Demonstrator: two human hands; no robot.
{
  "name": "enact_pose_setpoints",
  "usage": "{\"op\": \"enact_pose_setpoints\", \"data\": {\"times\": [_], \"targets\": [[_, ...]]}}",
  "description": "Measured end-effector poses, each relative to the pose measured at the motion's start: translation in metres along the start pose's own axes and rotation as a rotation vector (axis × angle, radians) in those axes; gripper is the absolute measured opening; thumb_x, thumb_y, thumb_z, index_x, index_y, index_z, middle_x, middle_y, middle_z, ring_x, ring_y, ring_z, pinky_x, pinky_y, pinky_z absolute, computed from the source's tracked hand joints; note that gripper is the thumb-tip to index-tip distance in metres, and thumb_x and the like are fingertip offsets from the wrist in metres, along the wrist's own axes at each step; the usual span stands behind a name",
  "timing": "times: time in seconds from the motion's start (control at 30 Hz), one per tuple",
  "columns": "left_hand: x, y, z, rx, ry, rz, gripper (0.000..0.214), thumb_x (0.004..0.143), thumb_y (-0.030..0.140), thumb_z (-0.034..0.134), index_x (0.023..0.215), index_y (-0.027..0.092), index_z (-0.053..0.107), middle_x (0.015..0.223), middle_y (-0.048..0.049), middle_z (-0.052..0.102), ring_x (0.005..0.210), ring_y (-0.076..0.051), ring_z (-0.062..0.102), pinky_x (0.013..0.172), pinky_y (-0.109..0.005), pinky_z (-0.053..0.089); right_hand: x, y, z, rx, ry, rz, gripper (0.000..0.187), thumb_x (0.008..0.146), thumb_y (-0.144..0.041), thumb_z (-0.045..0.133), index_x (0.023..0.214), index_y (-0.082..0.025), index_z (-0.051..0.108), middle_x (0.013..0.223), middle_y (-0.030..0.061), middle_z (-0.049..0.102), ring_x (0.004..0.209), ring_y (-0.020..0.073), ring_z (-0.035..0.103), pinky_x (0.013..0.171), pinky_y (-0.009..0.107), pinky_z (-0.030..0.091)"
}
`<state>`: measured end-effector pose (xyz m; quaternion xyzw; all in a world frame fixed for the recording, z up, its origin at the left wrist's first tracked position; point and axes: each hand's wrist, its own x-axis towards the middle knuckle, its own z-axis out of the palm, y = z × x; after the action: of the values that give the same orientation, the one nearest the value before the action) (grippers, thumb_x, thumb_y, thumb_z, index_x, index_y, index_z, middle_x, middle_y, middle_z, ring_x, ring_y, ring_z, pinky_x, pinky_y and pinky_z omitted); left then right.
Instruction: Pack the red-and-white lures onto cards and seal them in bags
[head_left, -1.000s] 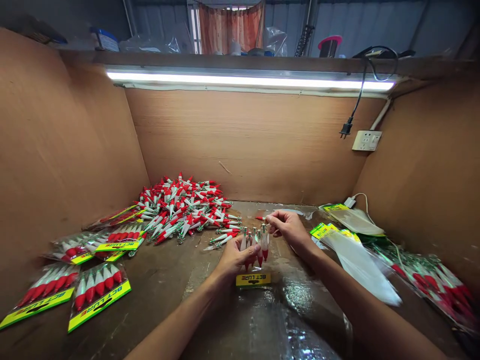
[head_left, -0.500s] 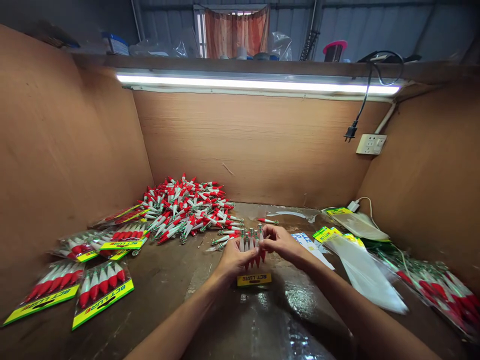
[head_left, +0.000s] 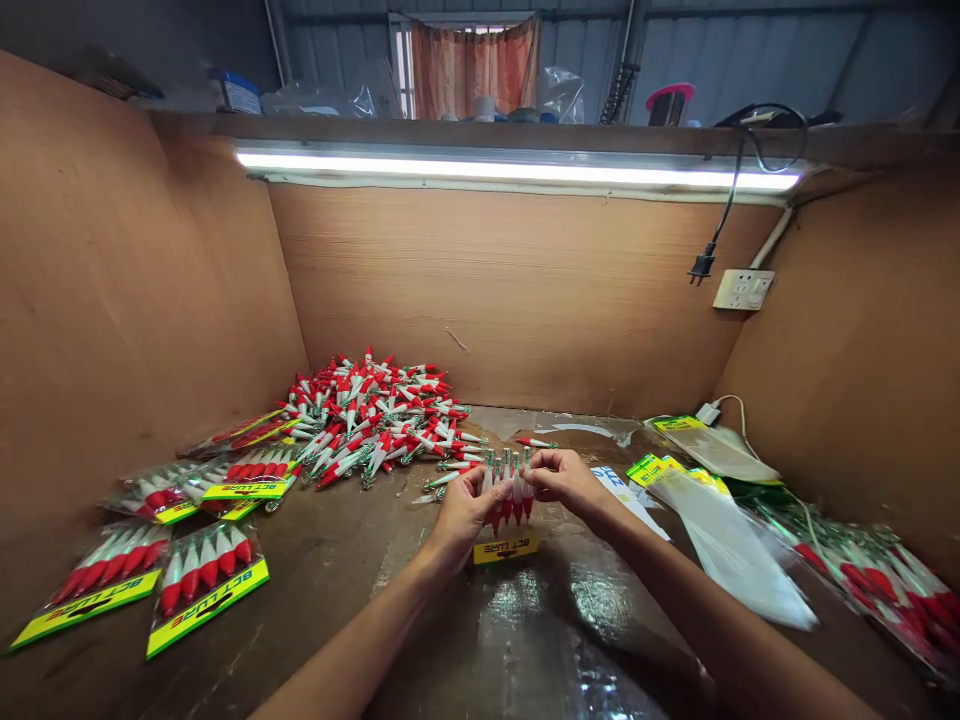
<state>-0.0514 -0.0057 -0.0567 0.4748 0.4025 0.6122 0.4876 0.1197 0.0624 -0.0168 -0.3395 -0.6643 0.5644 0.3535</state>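
Between my hands, over the middle of the table, is a row of several red-and-white fishing lures (head_left: 517,492), crowns of green hooks up and red noses down. Just below them hangs a yellow BCT LURE header card (head_left: 506,549), upside down; the clear bag is hard to make out. My left hand (head_left: 466,508) pinches the row from the left, thumb across the front. At the right end, my right hand (head_left: 561,480) is closed on the lures near their hooks. A big heap of loose lures (head_left: 375,415) lies behind, to the left.
Packed lures (head_left: 206,570) with yellow headers lie at the left. To the right are a printed card (head_left: 626,500), clear header bags (head_left: 727,540) and more lures (head_left: 885,590). A plug (head_left: 702,264) dangles near the wall socket (head_left: 742,289). Wooden panels enclose the table.
Both hands have lifted the row of lures slightly, and the yellow header has risen with it. My right hand has shifted a little to the right.
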Motion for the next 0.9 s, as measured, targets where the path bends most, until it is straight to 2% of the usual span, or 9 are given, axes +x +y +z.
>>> {"op": "enact_pose_setpoints", "data": {"times": [0.07,0.13,0.17,0.3,0.37,0.43,0.6,0.73,0.9], "targets": [[0.001,-0.002,-0.001,0.006,-0.004,0.002,0.042,0.075,0.050,0.081,0.094,0.014,0.070,0.085,-0.0067,0.073,0.067,-0.018,0.067,0.062,-0.025,0.051,0.001,-0.005,-0.006,-0.028,-0.020,-0.041,0.027,0.068,-0.036,0.074,0.086,-0.016,0.068,0.076,0.0018,0.066,0.062,0.0127,0.055,0.059,0.025,0.043],[0.002,-0.005,-0.001,0.025,-0.002,0.008,0.040,0.076,0.048,0.081,0.091,0.013,0.070,0.081,-0.0059,0.072,0.064,-0.016,0.065,0.059,-0.023,0.048,0.001,-0.010,-0.010,-0.046,0.015,-0.121,0.041,0.072,-0.041,0.074,0.105,-0.018,0.069,0.091,0.0040,0.069,0.072,0.0142,0.058,0.065,0.026,0.045],[0.002,-0.006,-0.001,0.038,-0.001,0.010,0.039,0.076,0.047,0.081,0.089,0.012,0.070,0.078,-0.0053,0.071,0.062,-0.015,0.063,0.058,-0.022,0.047,0.001,-0.012,-0.012,-0.052,0.043,-0.160,0.042,0.075,-0.044,0.073,0.109,-0.019,0.068,0.093,0.0042,0.068,0.075,0.0145,0.058,0.067,0.026,0.045],[0.004,-0.008,-0.002,0.085,-0.011,0.026,0.038,0.074,0.044,0.083,0.090,0.013,0.070,0.080,-0.0045,0.071,0.066,-0.015,0.063,0.063,-0.023,0.047,0.000,-0.018,-0.015,-0.090,0.127,-0.226,0.034,0.077,-0.048,0.071,0.081,-0.014,0.071,0.068,0.0002,0.060,0.061,0.0124,0.049,0.060,0.026,0.039],[0.004,-0.007,-0.002,0.104,-0.025,0.030,0.037,0.072,0.043,0.084,0.088,0.013,0.070,0.082,-0.0046,0.071,0.070,-0.016,0.064,0.065,-0.024,0.048,0.000,-0.019,-0.016,-0.106,0.178,-0.233,0.034,0.076,-0.048,0.071,0.073,-0.014,0.069,0.063,-0.0012,0.057,0.057,0.0119,0.046,0.057,0.026,0.036],[0.004,-0.005,-0.002,0.120,-0.042,0.024,0.037,0.070,0.044,0.085,0.081,0.013,0.068,0.077,-0.0035,0.069,0.066,-0.016,0.062,0.063,-0.023,0.047,-0.001,-0.019,-0.017,-0.104,0.206,-0.232,0.033,0.076,-0.047,0.072,0.072,-0.014,0.068,0.062,-0.0016,0.057,0.057,0.0120,0.045,0.057,0.026,0.035],[0.003,-0.002,0.001,0.137,-0.074,0.022,0.038,0.070,0.046,0.083,0.068,0.014,0.061,0.065,0.0009,0.062,0.057,-0.012,0.054,0.057,-0.021,0.041,-0.002,-0.020,-0.017,-0.048,0.175,-0.208,0.032,0.075,-0.045,0.072,0.072,-0.014,0.068,0.062,-0.0017,0.057,0.057,0.0117,0.046,0.057,0.026,0.037],[0.002,-0.003,0.002,0.160,-0.085,0.027,0.035,0.070,0.042,0.083,0.068,0.014,0.063,0.065,0.0001,0.064,0.058,-0.012,0.054,0.058,-0.021,0.040,-0.003,-0.020,-0.015,-0.019,0.164,-0.212,0.031,0.076,-0.044,0.072,0.073,-0.014,0.068,0.063,-0.0014,0.057,0.057,0.0116,0.047,0.059,0.026,0.038],[0.006,-0.008,-0.002,0.157,-0.026,0.058,0.032,0.067,0.040,0.083,0.069,0.014,0.064,0.064,0.0016,0.062,0.057,-0.012,0.052,0.056,-0.021,0.038,-0.002,-0.019,-0.013,-0.043,0.156,-0.205,0.032,0.074,-0.046,0.073,0.069,-0.015,0.067,0.061,-0.0008,0.058,0.056,0.0117,0.047,0.057,0.026,0.037]]}}
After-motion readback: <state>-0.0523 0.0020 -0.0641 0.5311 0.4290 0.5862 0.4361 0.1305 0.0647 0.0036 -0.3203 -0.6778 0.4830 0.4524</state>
